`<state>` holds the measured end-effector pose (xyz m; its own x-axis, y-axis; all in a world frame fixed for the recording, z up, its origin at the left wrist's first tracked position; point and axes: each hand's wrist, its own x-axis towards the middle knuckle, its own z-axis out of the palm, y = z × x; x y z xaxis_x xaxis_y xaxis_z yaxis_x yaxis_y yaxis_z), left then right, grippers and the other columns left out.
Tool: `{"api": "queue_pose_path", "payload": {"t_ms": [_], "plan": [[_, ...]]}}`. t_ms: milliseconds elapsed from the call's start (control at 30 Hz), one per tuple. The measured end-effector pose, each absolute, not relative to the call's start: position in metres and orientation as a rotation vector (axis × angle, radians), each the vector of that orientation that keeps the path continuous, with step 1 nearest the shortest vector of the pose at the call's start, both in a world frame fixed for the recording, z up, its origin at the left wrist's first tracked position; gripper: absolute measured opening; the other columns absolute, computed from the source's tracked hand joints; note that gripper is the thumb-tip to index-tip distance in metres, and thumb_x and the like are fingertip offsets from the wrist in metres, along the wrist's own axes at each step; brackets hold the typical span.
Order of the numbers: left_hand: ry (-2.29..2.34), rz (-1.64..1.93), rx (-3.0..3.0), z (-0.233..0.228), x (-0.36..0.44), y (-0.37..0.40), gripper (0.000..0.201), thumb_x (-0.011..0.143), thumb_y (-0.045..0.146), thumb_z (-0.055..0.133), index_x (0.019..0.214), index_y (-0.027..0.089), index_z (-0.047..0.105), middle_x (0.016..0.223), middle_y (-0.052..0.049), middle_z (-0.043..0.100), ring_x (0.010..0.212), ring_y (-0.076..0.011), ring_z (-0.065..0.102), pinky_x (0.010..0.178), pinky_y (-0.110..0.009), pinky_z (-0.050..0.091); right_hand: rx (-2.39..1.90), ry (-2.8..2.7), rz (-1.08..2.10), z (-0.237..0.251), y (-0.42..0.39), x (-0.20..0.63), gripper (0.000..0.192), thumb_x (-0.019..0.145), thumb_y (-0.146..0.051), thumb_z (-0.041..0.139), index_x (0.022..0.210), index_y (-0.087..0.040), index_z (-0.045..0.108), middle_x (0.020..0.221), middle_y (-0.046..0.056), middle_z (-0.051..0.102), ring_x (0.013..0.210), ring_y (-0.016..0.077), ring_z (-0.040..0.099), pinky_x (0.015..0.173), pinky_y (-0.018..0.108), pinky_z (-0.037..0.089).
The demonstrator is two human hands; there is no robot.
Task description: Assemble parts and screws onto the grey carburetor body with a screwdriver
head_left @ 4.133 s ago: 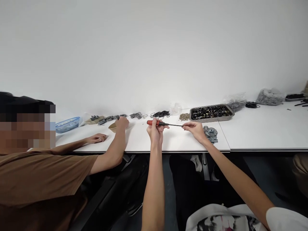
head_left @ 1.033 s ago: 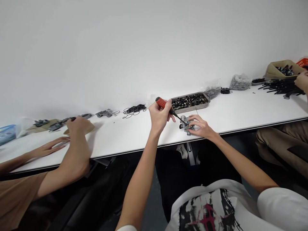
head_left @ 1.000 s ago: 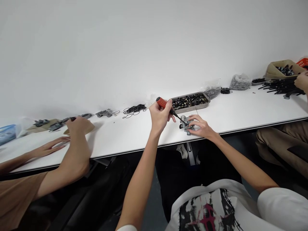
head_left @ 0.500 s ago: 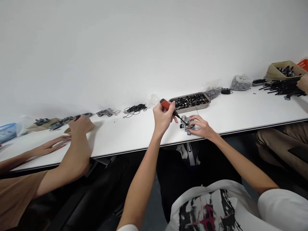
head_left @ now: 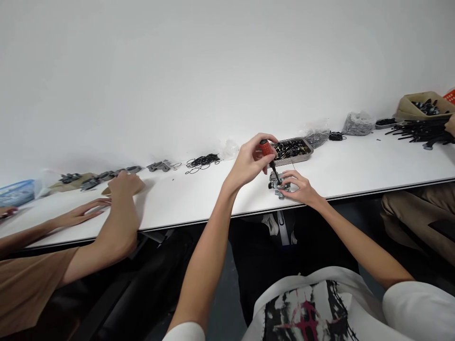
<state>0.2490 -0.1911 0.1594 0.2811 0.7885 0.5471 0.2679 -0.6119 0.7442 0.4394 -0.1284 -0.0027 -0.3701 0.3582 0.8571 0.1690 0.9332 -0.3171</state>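
Our left hand [head_left: 249, 161] gripped the red screwdriver [head_left: 267, 150] upright, tip down; at four o'clock, our right hand [head_left: 296, 185] clamped the metal part [head_left: 276, 182] steady.

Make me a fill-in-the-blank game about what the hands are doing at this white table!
1. The left hand grips a screwdriver whose handle is ____.
2. The right hand steadies a small grey ____ part on the table.
3. The screwdriver stands almost ____, tip down on that part.
4. Behind it, the metal tray holds many small ____ pieces.

Missing words: red; metal; upright; black
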Motion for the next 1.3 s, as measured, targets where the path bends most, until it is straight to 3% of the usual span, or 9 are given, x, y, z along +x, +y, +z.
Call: {"api": "queue_pose_path", "payload": {"t_ms": [100, 233, 400, 567, 767, 933, 1033, 1133, 1300], "plan": [[0.945, 1.278, 2.07, 0.165, 0.252, -0.187, 0.023, 0.083, 0.026, 0.072, 0.105, 0.021, 0.07, 0.079, -0.001, 0.061, 0.063, -0.0112, 0.062, 0.051, -0.022, 0.051, -0.362, -1.947, 0.205, -0.003, -0.128, 0.439, 0.007, 0.091, -0.028, 0.072, 0.09, -0.024, 0.066, 0.111, 0.012, 0.07, 0.114, 0.0263, 0.068, 0.095, 0.046, 0.061], [0.965, 1.328, 2.026, 0.17, 0.26, -0.178, 0.032, 0.083, 0.023, 0.071, 0.115, 0.02, 0.07, 0.086, -0.004, 0.065, 0.07, -0.014, 0.064, 0.052, -0.023, 0.051, -0.386, -1.944, 0.218, -0.005, -0.127, 0.439, 0.008, 0.089, -0.027, 0.073, 0.09, -0.024, 0.065, 0.111, 0.011, 0.069, 0.11, 0.0259, 0.069, 0.092, 0.044, 0.061], [0.978, 1.182, 2.066, 0.18, 0.266, -0.166, 0.014, 0.084, 0.017, 0.067, 0.096, 0.018, 0.071, 0.077, -0.004, 0.064, 0.064, -0.012, 0.061, 0.051, -0.023, 0.051, -0.452, -1.944, 0.278, -0.005, -0.124, 0.44, 0.009, 0.087, -0.027, 0.074, 0.091, -0.024, 0.066, 0.109, 0.01, 0.069, 0.105, 0.0249, 0.07, 0.092, 0.043, 0.059], [1.098, 1.22, 2.024, 0.187, 0.273, -0.162, 0.023, 0.086, 0.015, 0.065, 0.107, 0.016, 0.071, 0.078, -0.005, 0.065, 0.061, -0.0118, 0.06, 0.054, -0.026, 0.053, -0.497, -1.94, 0.349, -0.004, -0.124, 0.44, 0.01, 0.086, -0.027, 0.074, 0.09, -0.024, 0.066, 0.108, 0.008, 0.069, 0.102, 0.0246, 0.07, 0.092, 0.042, 0.057], [1.137, 1.169, 2.042, 0.189, 0.273, -0.163, 0.015, 0.084, 0.013, 0.068, 0.098, 0.017, 0.071, 0.076, -0.004, 0.061, 0.062, -0.0121, 0.061, 0.052, -0.025, 0.051, -0.589, -1.927, 0.512, 0.001, -0.13, 0.442, 0.014, 0.083, -0.034, 0.077, 0.089, -0.024, 0.068, 0.109, 0.008, 0.071, 0.106, 0.026, 0.07, 0.098, 0.045, 0.055], [1.057, 1.238, 1.892, 0.183, 0.268, -0.155, 0.028, 0.08, 0.009, 0.069, 0.107, 0.017, 0.068, 0.09, -0.008, 0.066, 0.064, -0.0142, 0.064, 0.053, -0.028, 0.052, -0.714, -1.748, 0.606, 0.067, -0.126, 0.461, 0.022, 0.088, -0.037, 0.071, 0.106, -0.024, 0.071, 0.11, 0.007, 0.074, 0.103, 0.0249, 0.069, 0.095, 0.047, 0.057], [0.952, 1.201, 1.874, 0.178, 0.264, -0.149, 0.024, 0.08, 0.013, 0.07, 0.103, 0.018, 0.067, 0.084, -0.007, 0.065, 0.067, -0.017, 0.066, 0.054, -0.031, 0.053, -0.643, -1.683, 0.531, 0.128, -0.123, 0.466, 0.019, 0.091, -0.035, 0.066, 0.105, -0.024, 0.071, 0.11, 0.007, 0.074, 0.097, 0.0218, 0.068, 0.091, 0.042, 0.056], [0.903, 1.23, 1.843, 0.174, 0.259, -0.146, 0.042, 0.077, 0.016, 0.075, 0.116, 0.022, 0.062, 0.081, -0.004, 0.067, 0.062, -0.0149, 0.064, 0.054, -0.03, 0.052, -0.555, -2.001, 0.561, 0.177, -0.12, 0.463, 0.021, 0.091, -0.039, 0.065, 0.101, -0.023, 0.073, 0.111, 0.007, 0.073, 0.092, 0.0199, 0.067, 0.085, 0.039, 0.055], [0.861, 1.216, 1.785, 0.171, 0.256, -0.145, 0.053, 0.076, 0.021, 0.077, 0.125, 0.022, 0.057, 0.086, -0.006, 0.072, 0.063, -0.0144, 0.065, 0.055, -0.029, 0.052, -0.523, -2.337, 0.594, 0.208, -0.111, 0.456, 0.023, 0.089, -0.042, 0.066, 0.093, -0.02, 0.073, 0.09, 0.005, 0.071, 0.077, 0.017, 0.064, 0.073, 0.035, 0.052]]}}
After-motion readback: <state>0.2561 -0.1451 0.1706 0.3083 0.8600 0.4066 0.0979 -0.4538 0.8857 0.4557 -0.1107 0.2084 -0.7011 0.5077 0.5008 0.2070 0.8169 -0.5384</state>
